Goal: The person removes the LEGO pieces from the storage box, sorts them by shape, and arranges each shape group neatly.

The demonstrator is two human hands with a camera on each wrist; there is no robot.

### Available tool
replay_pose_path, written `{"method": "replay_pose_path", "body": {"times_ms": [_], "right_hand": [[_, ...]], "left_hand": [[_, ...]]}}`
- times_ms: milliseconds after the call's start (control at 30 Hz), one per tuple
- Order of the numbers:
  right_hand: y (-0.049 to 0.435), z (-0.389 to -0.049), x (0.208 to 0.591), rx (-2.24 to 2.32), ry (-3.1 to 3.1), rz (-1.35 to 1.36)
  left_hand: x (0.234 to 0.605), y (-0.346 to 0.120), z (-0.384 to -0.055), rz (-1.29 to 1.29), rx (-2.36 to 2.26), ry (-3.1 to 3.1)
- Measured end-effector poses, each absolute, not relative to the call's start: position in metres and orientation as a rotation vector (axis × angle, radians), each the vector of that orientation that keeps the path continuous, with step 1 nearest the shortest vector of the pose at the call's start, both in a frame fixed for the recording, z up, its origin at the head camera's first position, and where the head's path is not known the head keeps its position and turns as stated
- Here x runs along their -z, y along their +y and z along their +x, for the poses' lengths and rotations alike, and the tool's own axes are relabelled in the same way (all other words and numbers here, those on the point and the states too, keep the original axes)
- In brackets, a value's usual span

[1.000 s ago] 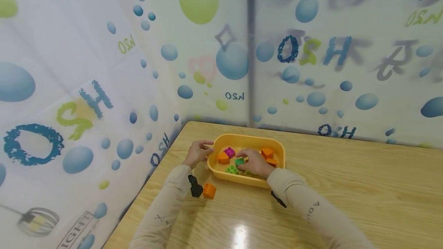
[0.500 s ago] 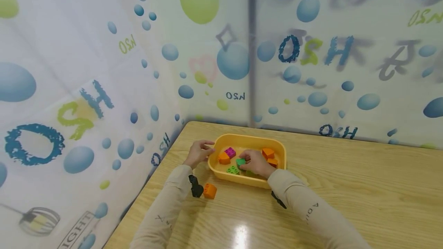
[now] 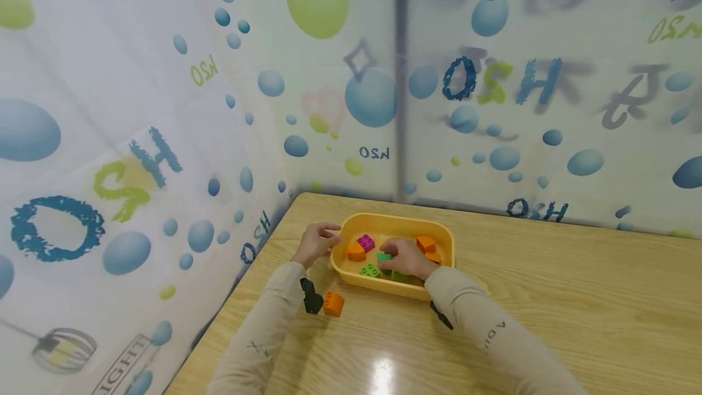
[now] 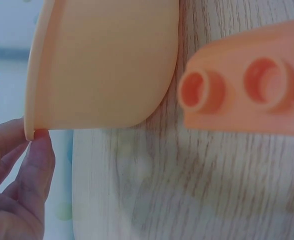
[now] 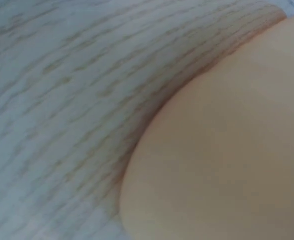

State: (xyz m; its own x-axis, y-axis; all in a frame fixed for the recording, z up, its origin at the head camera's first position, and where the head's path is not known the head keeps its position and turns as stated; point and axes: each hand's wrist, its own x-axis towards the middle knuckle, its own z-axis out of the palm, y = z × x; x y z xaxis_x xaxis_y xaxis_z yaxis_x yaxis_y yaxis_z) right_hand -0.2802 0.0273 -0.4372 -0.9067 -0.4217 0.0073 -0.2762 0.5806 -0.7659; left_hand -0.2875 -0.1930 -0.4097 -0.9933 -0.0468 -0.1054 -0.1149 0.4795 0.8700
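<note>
In the head view, my left hand (image 3: 315, 242) is at the left end of a yellow plastic tub (image 3: 378, 283). The left wrist view shows its thumb and fingers pinching the tub's rim (image 4: 31, 100). My right hand (image 3: 408, 258) reaches over the tub's near side and grips a green toy block (image 3: 383, 257) low inside. Beside that block lies a lime-green studded block (image 3: 370, 270), and another lime-green block (image 3: 401, 276) is partly hidden below the right hand. The right wrist view has only the tub's outer wall (image 5: 217, 145) and the table, no fingers.
Inside the tub are a purple block (image 3: 365, 242), an orange block (image 3: 356, 252) at left, and orange blocks (image 3: 425, 243) at right. One orange block (image 3: 333, 303) stands on the wooden table (image 3: 548, 297) near the left wrist. A printed curtain (image 3: 466, 157) hangs behind.
The right fingers have drawn in around the green block, which has turned slightly and stays at about the same spot in the tub. The left hand keeps its place at the rim.
</note>
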Motion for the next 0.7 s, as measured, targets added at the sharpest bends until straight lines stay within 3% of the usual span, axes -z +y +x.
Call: {"method": "replay_pose_path", "body": {"times_ms": [700], "right_hand": [[0.0322, -0.28, 0.4366, 1.268, 2.581, -0.637]], "left_hand": [[0.4107, -0.1939, -0.2878, -0.119, -1.572, 2.636]]}}
